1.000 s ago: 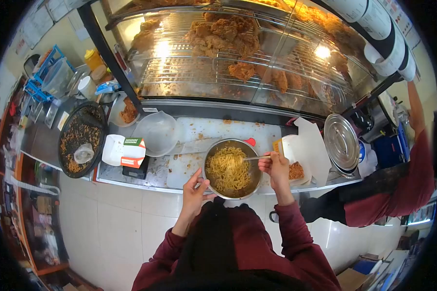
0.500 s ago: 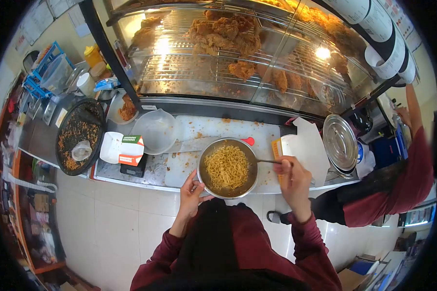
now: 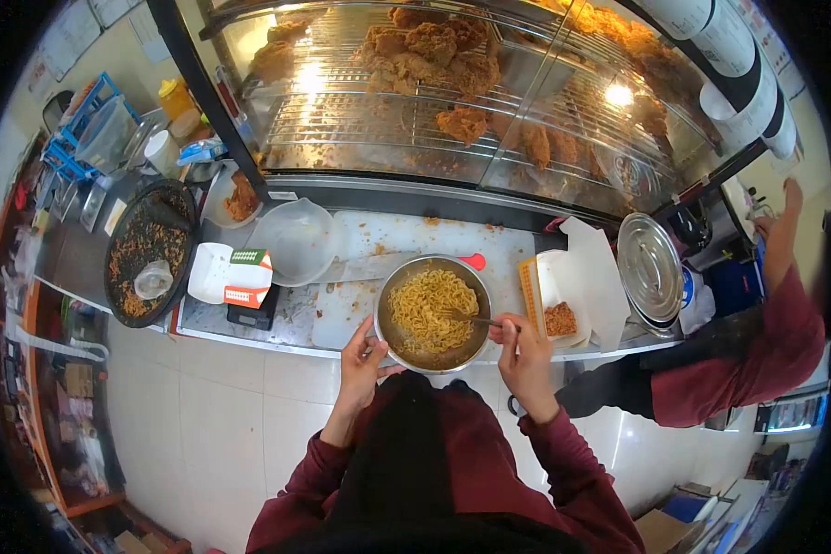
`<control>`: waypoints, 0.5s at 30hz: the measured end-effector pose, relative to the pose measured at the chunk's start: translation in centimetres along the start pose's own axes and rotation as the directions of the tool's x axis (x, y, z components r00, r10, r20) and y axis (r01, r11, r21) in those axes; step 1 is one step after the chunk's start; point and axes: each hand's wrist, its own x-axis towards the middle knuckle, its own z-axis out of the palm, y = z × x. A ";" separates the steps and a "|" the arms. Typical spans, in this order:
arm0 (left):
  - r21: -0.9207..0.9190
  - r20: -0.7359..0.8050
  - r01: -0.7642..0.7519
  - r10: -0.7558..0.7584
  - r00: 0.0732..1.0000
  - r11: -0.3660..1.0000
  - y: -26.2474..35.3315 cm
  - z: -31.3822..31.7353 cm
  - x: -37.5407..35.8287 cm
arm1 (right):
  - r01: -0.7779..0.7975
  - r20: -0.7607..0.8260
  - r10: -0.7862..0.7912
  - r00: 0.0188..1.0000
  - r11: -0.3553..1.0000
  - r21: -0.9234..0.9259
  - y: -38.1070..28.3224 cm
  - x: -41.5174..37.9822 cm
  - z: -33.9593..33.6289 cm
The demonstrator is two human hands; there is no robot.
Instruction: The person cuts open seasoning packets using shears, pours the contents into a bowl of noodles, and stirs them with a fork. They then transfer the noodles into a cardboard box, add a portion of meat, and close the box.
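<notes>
Noodles [image 3: 429, 305] fill the middle of a round metal bowl [image 3: 448, 358] held over the counter's front edge. My left hand [image 3: 360, 365] grips the bowl's left side, thumb near the rim and fingers underneath. In my right hand [image 3: 526, 362] is a fork [image 3: 480, 320], pinched by its handle, with its tines in the noodles. A large knife with a red handle end [image 3: 474, 261] lies behind the bowl on the white cutting board [image 3: 365, 231]. To the right, an open paper box [image 3: 549, 272] has a piece of fried chicken [image 3: 560, 319] at its near end.
A glass display case [image 3: 388, 120] with fried chicken stands behind the counter. On the left are a clear plastic bowl [image 3: 295, 242], an open takeaway box [image 3: 214, 272] and a black crumb-strewn pan [image 3: 129, 249]. A metal lid [image 3: 657, 263] and a co-worker [image 3: 748, 360] are at right.
My right hand has moved down and left, bringing the fork deeper into the noodles. The noodles have shifted in the bowl. The chicken piece in the paper box is now uncovered.
</notes>
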 end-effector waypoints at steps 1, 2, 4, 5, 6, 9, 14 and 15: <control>-0.008 0.005 -0.005 0.005 1.000 1.000 -0.1 -0.1 0.0 | -0.001 0.005 0.001 1.000 1.000 0.015 0.5 0.0 0.5; -0.016 0.010 -0.011 0.011 1.000 1.000 -0.2 -0.2 0.0 | 0.030 -0.013 -0.031 0.999 0.999 -0.020 0.9 0.0 0.4; -0.018 0.004 -0.012 0.012 1.000 1.000 -0.4 -0.3 0.1 | 0.095 -0.043 -0.099 0.994 0.991 -0.092 1.5 0.4 -0.3; -0.019 0.001 -0.011 0.011 1.000 1.000 -0.4 -0.3 0.1 | 0.064 -0.048 -0.067 0.997 0.996 -0.057 1.2 0.3 -0.6; -0.010 -0.006 -0.008 0.008 1.000 1.000 -0.3 -0.2 0.0 | 0.031 -0.053 -0.033 0.998 0.999 -0.023 0.1 0.3 -1.1; 0.003 -0.018 0.001 -0.001 1.000 1.000 0.0 0.1 0.0 | 0.000 0.003 0.000 1.000 0.999 0.039 -0.9 0.1 -0.6; -0.008 -0.020 0.006 -0.006 1.000 1.000 -0.2 -0.2 0.1 | 0.196 0.022 -0.195 0.981 0.978 -0.076 2.1 1.3 0.1; -0.006 -0.023 0.003 -0.003 1.000 1.000 -0.2 -0.2 0.1 | 0.221 0.019 -0.221 0.975 0.964 -0.145 1.7 1.7 -0.7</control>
